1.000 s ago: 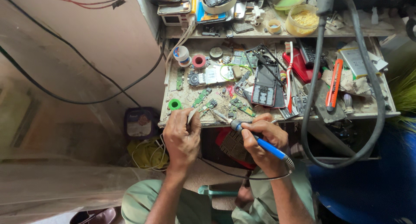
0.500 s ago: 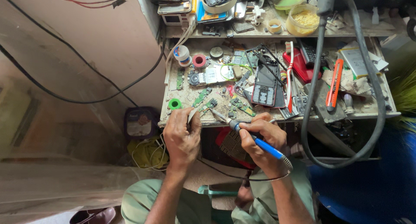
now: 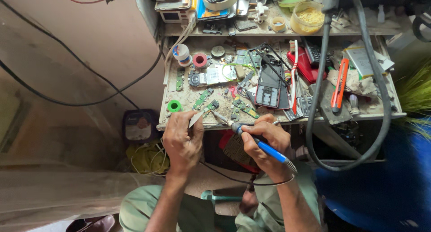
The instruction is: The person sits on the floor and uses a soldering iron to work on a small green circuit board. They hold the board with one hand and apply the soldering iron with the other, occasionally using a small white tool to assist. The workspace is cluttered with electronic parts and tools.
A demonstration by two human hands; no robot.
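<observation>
Blue-handled soldering iron (image 3: 251, 138) in our gripping right hand (image 3: 265, 140) slanted up-left, tip meeting the small metal piece (image 3: 195, 119) our left hand (image 3: 182, 140) pinched at the tabletop (image 3: 179, 104) edge.

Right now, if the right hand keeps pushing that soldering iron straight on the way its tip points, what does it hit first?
The right hand aims the soldering iron up-left. Its tip would probably first meet the small pale piece pinched in the left hand, though depth is unclear.
</observation>
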